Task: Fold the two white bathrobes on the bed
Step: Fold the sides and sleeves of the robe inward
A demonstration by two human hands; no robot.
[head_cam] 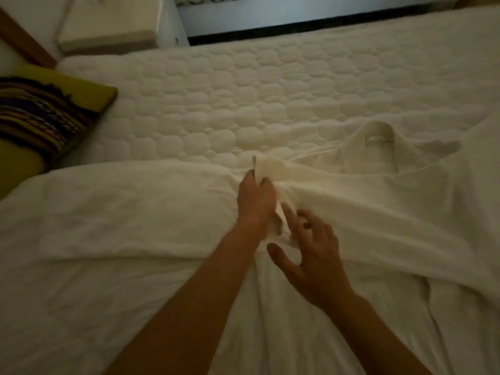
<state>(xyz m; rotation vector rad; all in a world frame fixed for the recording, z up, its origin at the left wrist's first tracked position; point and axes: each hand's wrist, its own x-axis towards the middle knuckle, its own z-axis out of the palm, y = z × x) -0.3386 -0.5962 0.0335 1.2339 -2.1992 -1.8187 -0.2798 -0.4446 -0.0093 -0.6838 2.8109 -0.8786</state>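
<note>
A white bathrobe (378,207) lies spread across the near half of the bed, its collar with a hanging loop (377,139) pointing away from me. More white cloth (108,212) stretches to the left; I cannot tell whether it belongs to a second robe. My left hand (255,201) pinches a bunched fold of the robe near its shoulder and lifts it slightly. My right hand (311,247) hovers just right of it, fingers spread and loosely bent, touching the cloth.
The quilted white mattress (243,104) fills the far half of the bed. A yellow cushion (46,115) with dark stripes lies at the left edge. Beyond the bed stand a white bedside unit (108,25) and a second bed frame (297,17).
</note>
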